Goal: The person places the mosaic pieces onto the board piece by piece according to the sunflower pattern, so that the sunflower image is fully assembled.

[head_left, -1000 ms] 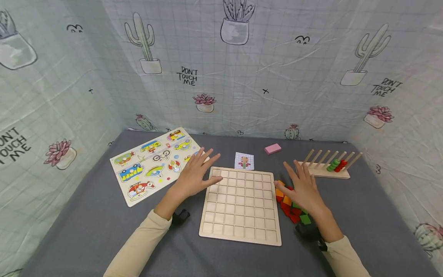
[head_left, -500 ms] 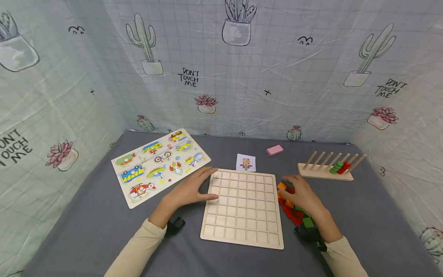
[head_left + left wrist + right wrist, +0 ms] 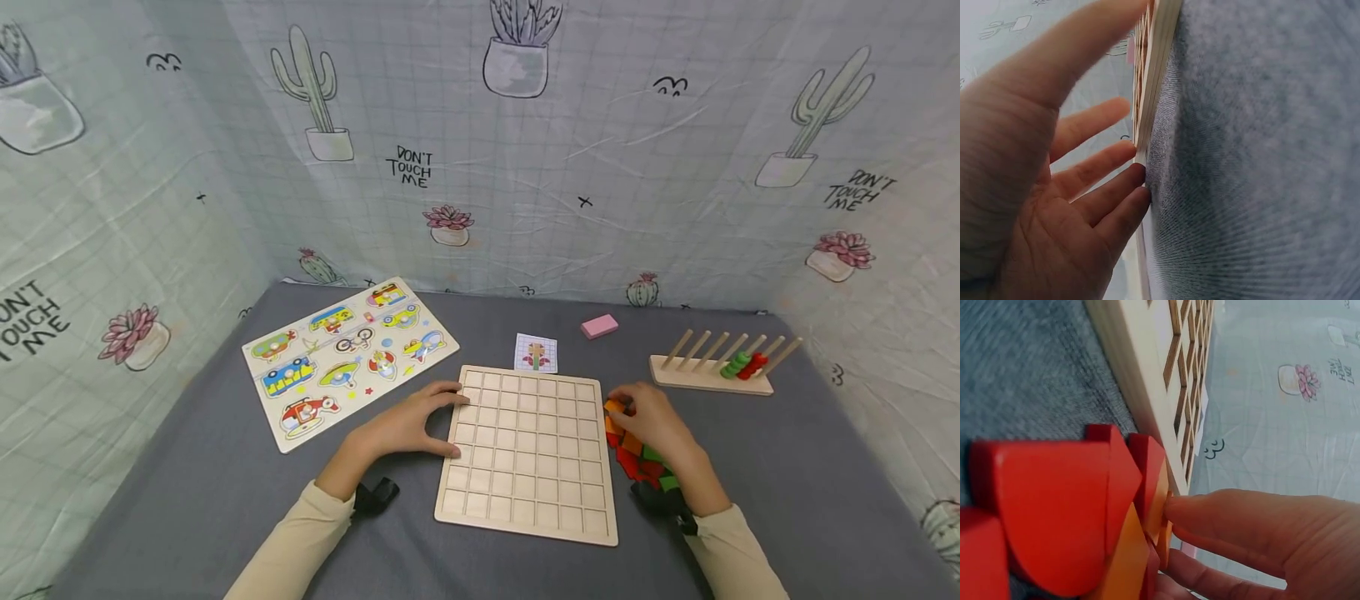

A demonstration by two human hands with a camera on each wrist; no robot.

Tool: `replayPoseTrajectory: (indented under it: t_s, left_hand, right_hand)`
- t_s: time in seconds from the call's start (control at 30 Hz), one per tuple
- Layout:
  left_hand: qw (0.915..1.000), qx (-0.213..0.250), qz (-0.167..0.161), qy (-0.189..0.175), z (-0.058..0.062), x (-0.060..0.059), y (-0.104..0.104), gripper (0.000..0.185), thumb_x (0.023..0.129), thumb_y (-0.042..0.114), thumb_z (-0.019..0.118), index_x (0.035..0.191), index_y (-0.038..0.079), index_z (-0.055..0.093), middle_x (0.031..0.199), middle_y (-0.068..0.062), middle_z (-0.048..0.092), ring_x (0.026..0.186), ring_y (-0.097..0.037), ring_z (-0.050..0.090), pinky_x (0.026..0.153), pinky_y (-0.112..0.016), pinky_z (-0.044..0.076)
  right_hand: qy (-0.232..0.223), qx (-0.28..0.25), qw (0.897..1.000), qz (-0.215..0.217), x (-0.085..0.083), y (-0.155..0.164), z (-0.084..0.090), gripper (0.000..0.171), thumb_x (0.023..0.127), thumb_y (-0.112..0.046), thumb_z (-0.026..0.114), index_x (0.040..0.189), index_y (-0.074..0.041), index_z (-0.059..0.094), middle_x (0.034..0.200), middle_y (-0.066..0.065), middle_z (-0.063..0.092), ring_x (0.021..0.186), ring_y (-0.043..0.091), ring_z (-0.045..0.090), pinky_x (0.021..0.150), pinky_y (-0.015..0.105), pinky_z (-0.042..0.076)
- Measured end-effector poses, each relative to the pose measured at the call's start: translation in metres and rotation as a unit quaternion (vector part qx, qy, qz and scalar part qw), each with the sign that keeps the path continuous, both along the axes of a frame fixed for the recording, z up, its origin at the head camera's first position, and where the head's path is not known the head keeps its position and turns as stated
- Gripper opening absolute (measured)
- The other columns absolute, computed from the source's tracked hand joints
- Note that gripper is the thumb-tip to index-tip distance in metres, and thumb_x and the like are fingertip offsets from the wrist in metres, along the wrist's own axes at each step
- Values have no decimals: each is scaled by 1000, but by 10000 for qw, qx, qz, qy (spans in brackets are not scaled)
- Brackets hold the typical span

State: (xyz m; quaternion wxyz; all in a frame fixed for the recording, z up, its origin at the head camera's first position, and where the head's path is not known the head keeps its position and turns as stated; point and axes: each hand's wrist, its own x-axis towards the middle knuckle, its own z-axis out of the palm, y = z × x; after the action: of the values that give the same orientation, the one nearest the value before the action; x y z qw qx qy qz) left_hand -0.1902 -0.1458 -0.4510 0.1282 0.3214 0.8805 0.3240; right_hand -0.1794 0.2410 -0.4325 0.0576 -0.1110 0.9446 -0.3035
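A bare wooden grid board [image 3: 528,467] lies flat on the grey cloth in the head view. My left hand [image 3: 444,419] rests at its left edge, thumb on the board's top and fingers against the edge. The left wrist view shows the same hand [image 3: 1072,187] beside the board's thin edge [image 3: 1157,62]. Right of the board lies a pile of red, orange and green tiles [image 3: 637,460]. At its far end my right hand [image 3: 628,402] has its fingers curled and pinches an orange tile [image 3: 612,407]. In the right wrist view, fingertips [image 3: 1210,512] touch that orange tile [image 3: 1159,500] beside red tiles [image 3: 1054,512].
A vehicle peg puzzle [image 3: 348,358] lies at the left. Behind the board lie a small pattern card [image 3: 536,353] and a pink block [image 3: 599,326]. A wooden peg rack [image 3: 708,377] with green and red rings [image 3: 744,365] stands at the right. Cactus-print cloth walls enclose three sides.
Both hands came down from above the table. The left settled on the board's left edge. The right dropped onto the tile pile and curled its fingers round an orange tile.
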Motion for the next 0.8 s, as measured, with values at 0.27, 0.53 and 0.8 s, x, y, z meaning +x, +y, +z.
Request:
replayPoseTrajectory:
  t_s: [0.27,0.53,0.8]
  left_hand:
    - [9999,119,-68,-3,-2,-2,-2,73,77,38,83,137,8,53,151,-15,36,138,-35,36,108,-52,35]
    - [10000,80,-34,-17,-4,-3,-4,73,77,38,83,138,11,53,152,-13,35,139,-33,35,109,-51,34]
    - [9999,81,-5,-121,-6,-3,-4,73,78,38,83,139,12,53,153,-11,33,140,-31,33,110,-50,33]
  right_hand:
    - [-65,5,9996,-288,-6,-1,-1,24,87,-3,71,108,8,66,94,18,64,80,28,60,67,40,52]
    - [6,-116,9991,-417,-9,4,-5,27,85,-6,73,107,8,66,91,18,64,78,28,61,66,38,53]
    - [35,-85,9991,-424,-7,5,-4,30,85,-9,73,107,10,66,91,19,65,79,29,62,66,39,53]
